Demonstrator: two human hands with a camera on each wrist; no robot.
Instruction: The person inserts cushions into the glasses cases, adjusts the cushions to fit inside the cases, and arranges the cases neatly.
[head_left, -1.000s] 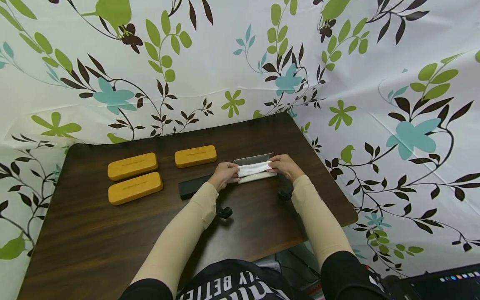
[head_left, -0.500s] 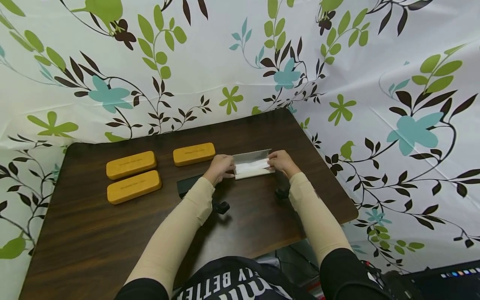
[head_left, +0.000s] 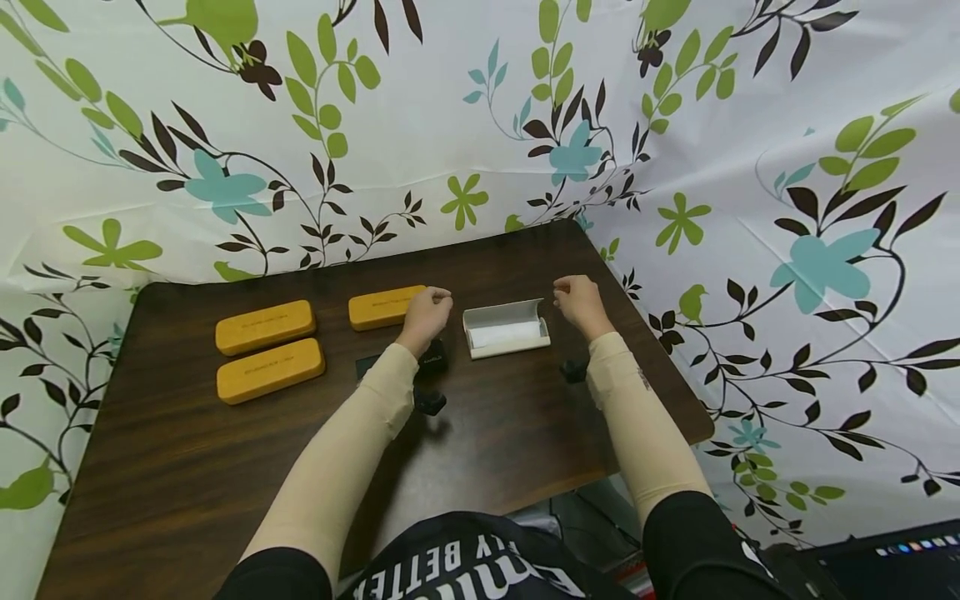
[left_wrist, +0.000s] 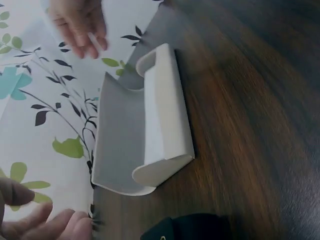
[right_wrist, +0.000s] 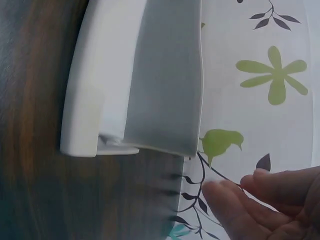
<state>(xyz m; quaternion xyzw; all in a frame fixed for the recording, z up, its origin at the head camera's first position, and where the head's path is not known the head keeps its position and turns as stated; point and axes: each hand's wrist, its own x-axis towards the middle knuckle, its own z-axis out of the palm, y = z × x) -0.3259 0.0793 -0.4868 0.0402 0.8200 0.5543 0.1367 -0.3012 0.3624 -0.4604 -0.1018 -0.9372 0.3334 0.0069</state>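
Observation:
A cream glasses case [head_left: 507, 328] lies on the table with its lid up, showing a grey lining. In the left wrist view, a folded white cloth [left_wrist: 154, 117] fills the case's [left_wrist: 172, 100] lower half. My left hand [head_left: 427, 319] hovers left of the case, near the right end of a yellow case [head_left: 382, 308], loosely curled and holding nothing. Past the other end of the cream case is my right hand [head_left: 581, 304], likewise holding nothing; its fingers [right_wrist: 230, 205] are relaxed and apart from the case in the right wrist view.
Two more yellow cases [head_left: 266, 327] lie one behind the other at the left of the brown table [head_left: 165, 467]. A black case [head_left: 433, 358] sits partly hidden beneath my left forearm. Patterned cloth [head_left: 405, 108] hangs along the table's back and right edges.
The white cloth was spread between both hands and lowered into the cream case. Both hands have let go and moved outward, left and right, away from it.

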